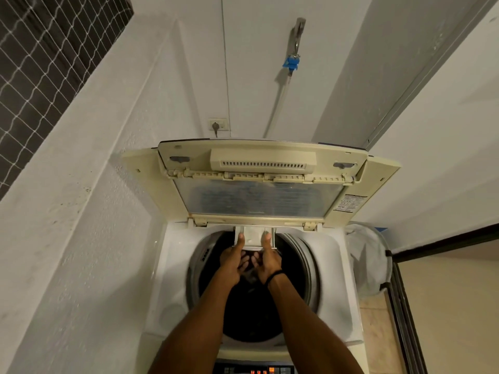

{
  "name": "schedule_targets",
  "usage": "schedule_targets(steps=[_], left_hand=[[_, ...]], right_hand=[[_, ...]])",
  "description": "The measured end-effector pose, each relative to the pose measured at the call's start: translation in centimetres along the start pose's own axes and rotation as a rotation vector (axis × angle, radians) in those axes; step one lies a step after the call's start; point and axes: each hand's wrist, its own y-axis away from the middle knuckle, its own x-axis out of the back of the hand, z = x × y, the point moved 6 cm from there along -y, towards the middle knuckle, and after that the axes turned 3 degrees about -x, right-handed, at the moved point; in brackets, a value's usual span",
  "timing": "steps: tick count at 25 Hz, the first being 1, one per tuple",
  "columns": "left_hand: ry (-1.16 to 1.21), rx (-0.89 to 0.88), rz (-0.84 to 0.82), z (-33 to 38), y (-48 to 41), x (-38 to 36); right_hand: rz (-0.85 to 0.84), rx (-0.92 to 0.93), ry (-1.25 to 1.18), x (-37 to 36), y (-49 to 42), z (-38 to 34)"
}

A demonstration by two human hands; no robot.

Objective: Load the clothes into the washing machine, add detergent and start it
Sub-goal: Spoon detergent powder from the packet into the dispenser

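At the near edge the control panel (pixel 256 370) shows a few orange lights, partly cut off by the frame. Both forearms reach out over it and across the open drum (pixel 253 317), whose inside is dark; blurred dark clothes seem to lie in it, but I cannot make them out clearly. The white top (pixel 172 265) of the washer rings the drum, with a narrow bare margin on each side.

The left hand (pixel 232 261) and right hand (pixel 268 261) meet at the far rim of the drum on the detergent drawer (pixel 253 236), a small pale tray pulled out over the opening. Each thumb lies on top of the drawer's front, the fingers curled underneath, so both hands grip it. A dark band circles the right wrist. What the drawer holds cannot be seen.

Behind it the lid (pixel 256 193) stands folded upright against the back wall. A wall hems the washer in closely on the left. To the right a white bag (pixel 367 255) sits just beside the machine, with a door frame beyond. Higher up the back wall carries a socket (pixel 218 125) and a tap (pixel 295 41) with a blue fitting and a hose running down.
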Motion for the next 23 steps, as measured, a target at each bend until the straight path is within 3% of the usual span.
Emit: schedule_targets(steps=[11,15,23], left_hand=[[-0.042,0.005,0.091,-2.2,4.3,4.6],[-0.009,0.005,0.091,-3.4,6.6,7.1],[0.012,-0.021,0.074,-4.0,10.3,8.9]], right_hand=[[0.069,0.015,0.315,3.9,2.5,3.0],[0.169,0.071,0.504,5.8,3.7,3.5],[0.165,0.101,0.575,5.6,5.9,5.7]])
